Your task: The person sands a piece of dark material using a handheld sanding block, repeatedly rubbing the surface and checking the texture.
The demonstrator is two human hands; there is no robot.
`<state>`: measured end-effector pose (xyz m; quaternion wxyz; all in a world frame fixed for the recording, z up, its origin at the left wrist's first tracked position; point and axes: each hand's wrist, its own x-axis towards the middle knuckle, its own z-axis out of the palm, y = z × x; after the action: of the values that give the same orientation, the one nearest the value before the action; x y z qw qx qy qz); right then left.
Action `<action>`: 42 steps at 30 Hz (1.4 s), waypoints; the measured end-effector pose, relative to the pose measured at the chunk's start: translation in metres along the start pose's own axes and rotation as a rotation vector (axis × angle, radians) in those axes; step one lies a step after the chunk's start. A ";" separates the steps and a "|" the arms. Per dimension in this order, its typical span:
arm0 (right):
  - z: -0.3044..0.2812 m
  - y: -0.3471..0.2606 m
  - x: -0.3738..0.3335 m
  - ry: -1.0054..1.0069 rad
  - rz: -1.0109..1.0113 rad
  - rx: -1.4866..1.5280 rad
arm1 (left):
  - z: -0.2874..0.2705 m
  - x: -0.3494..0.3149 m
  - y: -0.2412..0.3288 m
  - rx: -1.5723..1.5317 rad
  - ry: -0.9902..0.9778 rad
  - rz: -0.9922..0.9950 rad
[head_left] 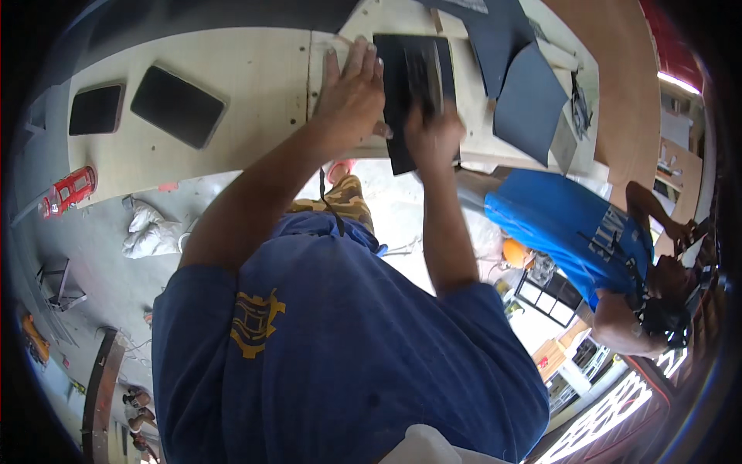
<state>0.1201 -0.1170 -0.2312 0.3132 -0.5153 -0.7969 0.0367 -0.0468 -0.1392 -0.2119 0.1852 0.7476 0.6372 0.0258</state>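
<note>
A black rectangular sheet point(396, 147) lies on the pale wooden table in front of me. My left hand point(349, 97) rests flat across its left edge, fingers stretched out and holding nothing. Over the middle of the sheet, my right hand point(434, 133) is closed and smeared by motion. A long, narrow, dark blurred tool point(423, 73) runs away from its fingers along the sheet; its exact kind cannot be made out. Dark grey cut sheets point(530, 104) lie to the right of the black one, partly overlapping.
Two dark-faced, rounded rectangular slabs point(178, 106) lie on the table's point(255, 93) left part. A red-labelled bottle point(73, 191) is by its left edge. Scissors-like dark tools point(580, 104) lie far right. A co-worker in a blue shirt point(564, 220) is close on the right.
</note>
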 end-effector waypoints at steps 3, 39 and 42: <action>0.013 -0.003 0.039 0.053 -0.127 0.006 | 0.010 0.001 0.001 0.042 0.058 -0.004; -0.021 -0.004 0.025 -0.050 0.039 0.179 | 0.005 0.004 0.000 0.060 -0.090 -0.076; -0.063 0.008 -0.055 -0.006 -0.053 0.176 | 0.002 0.000 -0.001 0.043 -0.057 -0.052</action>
<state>0.1753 -0.1769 -0.2089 0.3556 -0.4644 -0.8050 0.0997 -0.0474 -0.1391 -0.2146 0.1876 0.7350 0.6514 -0.0140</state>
